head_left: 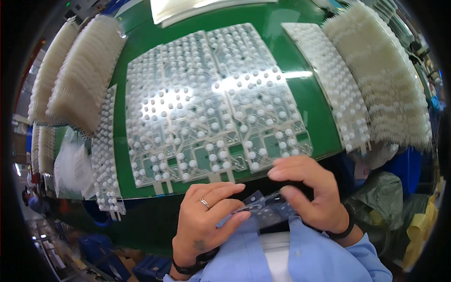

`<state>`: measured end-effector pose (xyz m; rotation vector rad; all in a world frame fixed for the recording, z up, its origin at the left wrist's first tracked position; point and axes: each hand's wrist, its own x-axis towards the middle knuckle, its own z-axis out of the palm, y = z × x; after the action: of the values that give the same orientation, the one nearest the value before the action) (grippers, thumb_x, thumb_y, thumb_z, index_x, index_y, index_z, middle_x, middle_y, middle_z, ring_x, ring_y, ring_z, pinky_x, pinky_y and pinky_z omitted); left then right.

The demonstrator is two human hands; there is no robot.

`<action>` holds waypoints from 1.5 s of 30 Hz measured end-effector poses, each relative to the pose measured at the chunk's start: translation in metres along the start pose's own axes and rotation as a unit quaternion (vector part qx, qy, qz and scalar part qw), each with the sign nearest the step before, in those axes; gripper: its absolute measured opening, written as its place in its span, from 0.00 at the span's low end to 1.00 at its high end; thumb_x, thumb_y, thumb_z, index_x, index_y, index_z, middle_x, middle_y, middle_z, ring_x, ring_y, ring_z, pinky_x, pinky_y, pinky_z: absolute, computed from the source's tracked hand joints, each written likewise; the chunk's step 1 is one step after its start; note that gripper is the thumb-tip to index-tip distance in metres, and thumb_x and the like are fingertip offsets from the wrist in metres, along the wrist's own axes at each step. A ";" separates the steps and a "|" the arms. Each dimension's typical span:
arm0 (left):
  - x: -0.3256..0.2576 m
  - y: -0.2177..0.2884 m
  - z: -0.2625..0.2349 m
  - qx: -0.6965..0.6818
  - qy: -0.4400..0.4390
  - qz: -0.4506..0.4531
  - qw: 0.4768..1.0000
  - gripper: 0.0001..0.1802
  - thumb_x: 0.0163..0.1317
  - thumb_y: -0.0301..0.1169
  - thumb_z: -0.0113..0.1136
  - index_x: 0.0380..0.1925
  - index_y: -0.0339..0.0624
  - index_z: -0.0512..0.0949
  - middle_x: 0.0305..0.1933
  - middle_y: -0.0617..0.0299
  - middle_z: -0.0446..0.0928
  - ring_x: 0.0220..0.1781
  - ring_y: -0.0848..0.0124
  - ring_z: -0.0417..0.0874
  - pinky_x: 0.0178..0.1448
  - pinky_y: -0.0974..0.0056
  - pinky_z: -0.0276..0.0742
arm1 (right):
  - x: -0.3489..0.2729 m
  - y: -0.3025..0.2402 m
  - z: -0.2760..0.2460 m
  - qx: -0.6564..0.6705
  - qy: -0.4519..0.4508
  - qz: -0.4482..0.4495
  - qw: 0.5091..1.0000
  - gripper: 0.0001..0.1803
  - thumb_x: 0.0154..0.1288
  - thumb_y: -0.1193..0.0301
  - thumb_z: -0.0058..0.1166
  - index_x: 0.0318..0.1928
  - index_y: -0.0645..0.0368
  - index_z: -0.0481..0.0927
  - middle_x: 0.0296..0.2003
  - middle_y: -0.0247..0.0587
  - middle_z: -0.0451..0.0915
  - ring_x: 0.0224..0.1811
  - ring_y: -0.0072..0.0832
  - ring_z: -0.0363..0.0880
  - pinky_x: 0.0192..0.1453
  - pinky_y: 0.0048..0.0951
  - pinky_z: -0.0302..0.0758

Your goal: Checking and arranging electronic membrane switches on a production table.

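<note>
In front of my body, my left hand (206,218) pinches a small clear plastic sheet (270,214) marked with pale dots, its edge between thumb and forefinger. My right hand (314,192) is at the sheet's other end, thumb and fingers apart. The thumb is close to the sheet's upper edge; whether it touches cannot be made out. Just beyond both hands, several clear flexible keyboard-like circuit sheets (213,127) lie side by side on the green tabletop (324,131). White domes dot them, and short tails stick out over the near edge.
Tall stacks of similar domed sheets stand at the left (84,75) and right (383,75). One loose domed sheet (105,155) overhangs the table's front left. A white pad (206,9) lies at the far edge. Blue bins (101,254) and plastic bags (385,192) are below.
</note>
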<state>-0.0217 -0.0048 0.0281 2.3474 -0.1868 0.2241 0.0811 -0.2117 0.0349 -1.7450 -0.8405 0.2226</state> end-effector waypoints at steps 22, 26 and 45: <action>0.064 0.029 0.044 0.030 -0.119 0.119 0.985 0.13 0.48 0.40 0.70 0.26 0.45 0.80 0.50 0.62 0.82 0.57 0.59 0.78 0.55 0.57 0.67 | -0.031 0.035 -0.055 0.042 0.181 0.139 0.973 0.05 0.58 0.82 0.60 0.36 0.63 0.81 0.34 0.38 0.80 0.38 0.24 0.80 0.42 0.23 0.74; 0.071 0.020 0.063 0.047 -0.133 0.126 0.982 0.11 0.50 0.39 0.69 0.24 0.46 0.79 0.54 0.62 0.80 0.60 0.59 0.77 0.57 0.56 0.67 | -0.011 0.040 -0.056 0.079 0.156 0.218 0.960 0.03 0.61 0.80 0.58 0.37 0.63 0.81 0.33 0.35 0.79 0.34 0.16 0.77 0.35 0.17 0.72; 0.062 -0.001 0.066 0.024 -0.127 0.136 0.982 0.11 0.51 0.41 0.68 0.23 0.48 0.79 0.53 0.61 0.82 0.60 0.60 0.78 0.56 0.59 0.69 | 0.001 0.047 -0.052 -0.019 0.090 0.247 0.965 0.04 0.59 0.80 0.59 0.35 0.64 0.83 0.30 0.31 0.78 0.23 0.10 0.68 0.25 0.14 0.60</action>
<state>0.0461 -0.0550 -0.0051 2.3877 -0.6350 0.0599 0.1302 -0.2560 0.0108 -1.9574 -0.2677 0.3729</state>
